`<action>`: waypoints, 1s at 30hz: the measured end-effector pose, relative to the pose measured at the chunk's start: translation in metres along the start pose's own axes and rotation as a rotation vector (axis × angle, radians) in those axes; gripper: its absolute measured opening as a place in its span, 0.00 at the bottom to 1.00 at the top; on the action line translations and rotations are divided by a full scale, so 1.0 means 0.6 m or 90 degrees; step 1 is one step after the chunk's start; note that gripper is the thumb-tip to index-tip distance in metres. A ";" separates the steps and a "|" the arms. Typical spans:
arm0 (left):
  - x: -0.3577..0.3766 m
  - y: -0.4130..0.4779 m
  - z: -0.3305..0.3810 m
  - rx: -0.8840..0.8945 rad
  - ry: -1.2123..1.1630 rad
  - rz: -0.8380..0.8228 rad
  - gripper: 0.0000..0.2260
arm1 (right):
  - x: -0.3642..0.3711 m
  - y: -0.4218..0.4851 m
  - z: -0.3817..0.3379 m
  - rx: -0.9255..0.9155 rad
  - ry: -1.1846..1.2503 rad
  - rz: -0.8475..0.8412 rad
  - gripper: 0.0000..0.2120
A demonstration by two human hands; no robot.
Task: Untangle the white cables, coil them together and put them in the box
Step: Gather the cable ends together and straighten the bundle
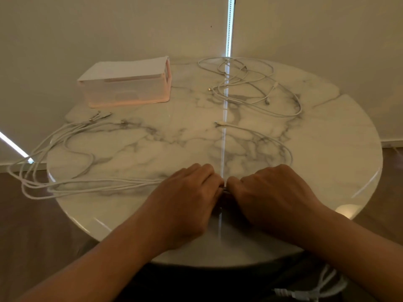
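White braided cables [104,184]: one bundle trails to 8 o'clock, tangle [246,83] at 1 o'clock, round marble counter [327,138]. Left hand [185,199], right hand [272,192] pinch ends at 6 o'clock. Judged: aligning ends; next, free tangle.

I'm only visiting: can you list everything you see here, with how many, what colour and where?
table: one, round, white marble with grey veins, centre
box: one, pale pink, translucent, far left of table
tangled cables: one loose heap, white, far right of table
cable bundle: several, white, left side, looping over the table edge
single cable: one, white, right of centre
spare cables: a few, white, below the table, bottom right
light strip: one, bright white, on wall
left hand: near edge, grips cable bundle
right hand: beside it, grips single cable
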State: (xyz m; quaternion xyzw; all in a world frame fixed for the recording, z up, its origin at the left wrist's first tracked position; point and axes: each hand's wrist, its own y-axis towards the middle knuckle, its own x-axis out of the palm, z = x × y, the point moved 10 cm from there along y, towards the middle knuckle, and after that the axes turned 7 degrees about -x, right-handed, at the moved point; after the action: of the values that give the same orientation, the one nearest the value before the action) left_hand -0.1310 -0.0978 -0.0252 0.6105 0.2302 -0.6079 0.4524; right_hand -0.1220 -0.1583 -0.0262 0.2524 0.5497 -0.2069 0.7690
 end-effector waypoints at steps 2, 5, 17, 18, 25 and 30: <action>0.001 0.003 0.005 -0.002 0.010 0.001 0.11 | -0.003 -0.001 0.000 0.002 -0.008 0.009 0.22; -0.005 0.004 0.007 -0.016 0.041 0.010 0.09 | -0.007 -0.006 0.002 0.010 -0.030 0.043 0.18; -0.014 0.007 0.010 0.001 0.099 0.045 0.10 | -0.014 -0.013 0.000 0.013 -0.045 0.121 0.16; -0.015 0.005 0.007 0.005 0.092 0.042 0.10 | -0.016 -0.016 -0.001 0.010 -0.037 0.127 0.15; -0.043 -0.010 -0.015 0.059 0.103 0.086 0.11 | -0.025 -0.020 -0.022 -0.001 -0.001 0.142 0.14; -0.066 -0.026 -0.089 0.004 0.127 0.134 0.15 | -0.013 -0.036 0.009 0.049 0.026 0.117 0.16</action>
State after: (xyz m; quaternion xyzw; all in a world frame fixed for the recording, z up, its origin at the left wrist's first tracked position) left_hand -0.1213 -0.0352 0.0003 0.6900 0.2066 -0.4941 0.4869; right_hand -0.1331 -0.1781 -0.0208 0.3353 0.5317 -0.1516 0.7628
